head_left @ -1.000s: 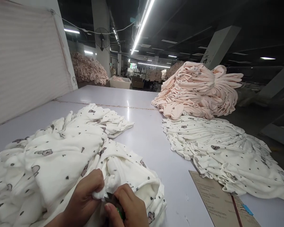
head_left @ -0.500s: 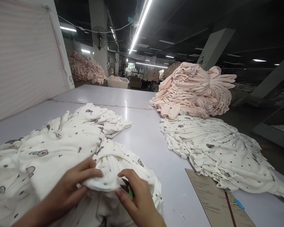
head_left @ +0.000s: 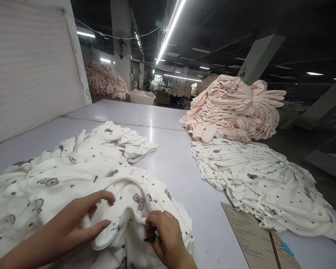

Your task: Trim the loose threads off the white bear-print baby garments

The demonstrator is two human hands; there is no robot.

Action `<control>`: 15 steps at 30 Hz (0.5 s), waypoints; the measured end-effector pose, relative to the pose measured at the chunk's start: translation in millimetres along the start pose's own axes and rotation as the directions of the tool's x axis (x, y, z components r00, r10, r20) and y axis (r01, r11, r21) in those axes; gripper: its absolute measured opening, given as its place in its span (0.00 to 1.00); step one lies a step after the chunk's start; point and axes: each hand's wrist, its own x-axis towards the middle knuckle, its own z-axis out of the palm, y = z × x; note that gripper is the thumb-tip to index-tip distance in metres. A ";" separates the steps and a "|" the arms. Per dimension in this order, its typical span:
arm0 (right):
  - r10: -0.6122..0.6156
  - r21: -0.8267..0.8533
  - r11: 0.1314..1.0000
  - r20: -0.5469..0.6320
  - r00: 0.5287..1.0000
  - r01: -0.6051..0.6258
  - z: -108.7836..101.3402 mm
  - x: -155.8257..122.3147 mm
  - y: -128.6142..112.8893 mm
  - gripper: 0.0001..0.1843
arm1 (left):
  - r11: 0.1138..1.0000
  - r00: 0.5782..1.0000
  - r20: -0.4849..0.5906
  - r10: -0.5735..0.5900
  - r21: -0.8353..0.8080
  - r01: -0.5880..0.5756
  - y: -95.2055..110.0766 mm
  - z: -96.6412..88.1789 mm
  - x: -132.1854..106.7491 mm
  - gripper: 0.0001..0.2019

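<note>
A white fleece garment point(head_left: 140, 186) with grey bear prints and dark dots lies bunched in front of me, on a heap of the same cloth. "XL" is printed on its inner side, near the folded edge. My left hand point(head_left: 84, 218) rests at this edge, thumb and fingers spread apart around the cloth without a grip. My right hand point(head_left: 166, 233) is closed around small thread snips point(head_left: 150, 238), dark with a bit of green, mostly hidden in the palm. Its fingertips also pinch a fold of the garment.
More white printed cloth point(head_left: 268, 179) is piled on the right of the pale table point(head_left: 173, 164), with a pink stack point(head_left: 226, 108) behind it. A printed cardboard sheet point(head_left: 246, 235) lies at the front right. A striped cloth sheet point(head_left: 30, 67) hangs at left.
My left hand has let go of the cloth edge and its fingers have spread. The edge has opened out, showing the XL print. My right hand has moved slightly down and right.
</note>
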 end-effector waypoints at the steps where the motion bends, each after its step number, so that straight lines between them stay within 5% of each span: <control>1: -0.034 -0.014 0.999 -0.017 0.999 0.034 1.2 2.9 -3.9 0.15 | 0.999 0.996 0.071 0.047 0.005 -0.047 6.2 0.3 5.3 0.21; 3: -0.096 -0.045 0.995 -0.056 0.994 0.093 2.8 8.1 -10.5 0.13 | 0.991 0.974 0.181 0.135 -0.018 -0.133 15.6 7.4 11.6 0.25; 5: -0.140 -0.073 0.988 -0.103 0.985 0.132 5.0 10.7 -15.0 0.13 | 0.987 0.968 0.192 0.159 -0.036 -0.155 21.5 22.9 11.2 0.17; 7: -0.136 -0.080 0.989 -0.138 0.981 0.126 9.1 10.1 -17.2 0.12 | 0.987 0.984 0.079 0.160 -0.008 -0.160 24.4 40.3 6.6 0.05; 9: -0.114 -0.054 0.993 -0.181 0.977 0.106 15.0 7.7 -18.2 0.11 | 0.975 0.972 -0.086 0.220 0.036 -0.217 24.5 51.6 1.7 0.07; 11: -0.056 0.000 0.998 -0.212 0.976 0.058 20.7 5.7 -20.1 0.10 | 0.960 0.944 -0.178 0.278 0.068 -0.270 21.4 52.5 -0.9 0.10; 15: 0.153 0.188 0.973 -0.098 0.983 -0.133 24.3 7.8 -29.3 0.13 | 0.971 0.963 -0.124 0.237 0.034 -0.235 7.6 29.8 -3.2 0.07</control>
